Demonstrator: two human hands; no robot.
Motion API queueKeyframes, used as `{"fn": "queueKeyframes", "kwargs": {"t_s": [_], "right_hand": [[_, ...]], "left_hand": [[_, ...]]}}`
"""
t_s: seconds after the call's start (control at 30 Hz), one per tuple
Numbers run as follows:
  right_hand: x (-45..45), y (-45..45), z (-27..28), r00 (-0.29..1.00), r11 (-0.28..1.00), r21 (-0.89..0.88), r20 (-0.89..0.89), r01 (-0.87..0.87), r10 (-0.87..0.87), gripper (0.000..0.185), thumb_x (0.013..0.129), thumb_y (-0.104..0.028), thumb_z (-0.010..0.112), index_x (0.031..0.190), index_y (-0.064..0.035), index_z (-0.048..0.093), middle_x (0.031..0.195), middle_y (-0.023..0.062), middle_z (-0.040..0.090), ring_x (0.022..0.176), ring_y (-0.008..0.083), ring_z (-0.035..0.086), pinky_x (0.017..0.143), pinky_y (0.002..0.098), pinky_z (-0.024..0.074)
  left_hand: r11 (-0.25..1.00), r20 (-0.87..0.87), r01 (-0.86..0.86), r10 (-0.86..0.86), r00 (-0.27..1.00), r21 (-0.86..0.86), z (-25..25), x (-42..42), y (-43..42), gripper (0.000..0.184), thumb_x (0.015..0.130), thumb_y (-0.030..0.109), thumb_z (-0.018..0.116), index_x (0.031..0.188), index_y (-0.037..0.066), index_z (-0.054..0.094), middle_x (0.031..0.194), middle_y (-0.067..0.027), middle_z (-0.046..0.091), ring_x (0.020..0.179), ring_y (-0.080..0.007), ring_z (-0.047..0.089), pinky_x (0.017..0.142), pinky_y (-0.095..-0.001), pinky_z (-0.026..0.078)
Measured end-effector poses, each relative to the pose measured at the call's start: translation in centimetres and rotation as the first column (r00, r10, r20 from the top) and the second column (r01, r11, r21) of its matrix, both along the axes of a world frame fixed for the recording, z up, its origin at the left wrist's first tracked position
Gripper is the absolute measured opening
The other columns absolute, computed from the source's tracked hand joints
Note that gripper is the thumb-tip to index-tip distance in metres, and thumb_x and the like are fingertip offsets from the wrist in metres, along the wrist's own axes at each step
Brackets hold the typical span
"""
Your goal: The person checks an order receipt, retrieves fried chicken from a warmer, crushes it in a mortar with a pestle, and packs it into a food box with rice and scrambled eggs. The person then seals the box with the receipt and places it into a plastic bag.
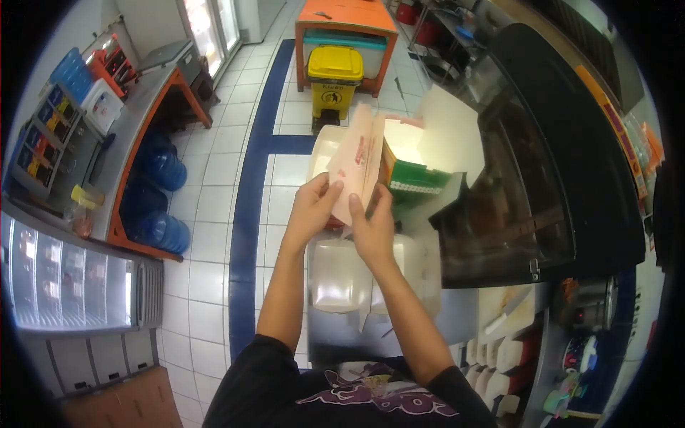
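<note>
My left hand point(312, 207) pinches the left edge of a pale paper food packet point(354, 153) with red print, thumb on its face. On the lower right edge of the same packet, my right hand point(373, 227) is closed, its thumb also in front. The packet is upright and looks folded, with layers along its right side. Just behind it stands an open green-and-white cardboard box point(416, 174) with its white flaps raised. A white foam clamshell container point(341, 277) lies open on the counter below my hands. Another white foam container point(323, 152) shows partly behind the packet.
A dark glass-fronted cabinet point(528, 178) stands close on the right. Near my right elbow, a knife point(505, 314) lies on a cutting board point(492, 299), above stacked cartons point(510, 353). Ahead are a yellow bin point(335, 71) and an orange table point(347, 16); blue water jugs point(163, 232) sit left.
</note>
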State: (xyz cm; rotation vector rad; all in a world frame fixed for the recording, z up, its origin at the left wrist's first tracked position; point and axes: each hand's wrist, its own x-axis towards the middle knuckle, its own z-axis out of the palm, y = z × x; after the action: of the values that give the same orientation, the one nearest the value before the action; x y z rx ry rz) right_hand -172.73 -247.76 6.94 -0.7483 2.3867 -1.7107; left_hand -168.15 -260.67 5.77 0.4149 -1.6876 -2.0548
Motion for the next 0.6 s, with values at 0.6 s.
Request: {"fn": "queueKeyframes", "kwargs": {"t_s": [0.6], "right_hand": [[-1.8, 1.5, -0.8, 0.967, 0.805, 0.587, -0.243, 0.085, 0.076, 0.073, 0.089, -0.011, 0.052, 0.151, 0.0061, 0.018, 0.075, 0.0218, 0.069, 0.066, 0.0421, 0.07, 0.061, 0.0514, 0.0575]], "left_hand": [[0.294, -0.583, -0.672, 0.34, 0.738, -0.68, 6.1, 4.1, -2.1, 0.034, 0.096, 0.018, 0.052, 0.114, -0.007, 0.068, 0.111, -0.0169, 0.07, 0.095, -0.023, 0.067, 0.083, -0.032, 0.053]]}}
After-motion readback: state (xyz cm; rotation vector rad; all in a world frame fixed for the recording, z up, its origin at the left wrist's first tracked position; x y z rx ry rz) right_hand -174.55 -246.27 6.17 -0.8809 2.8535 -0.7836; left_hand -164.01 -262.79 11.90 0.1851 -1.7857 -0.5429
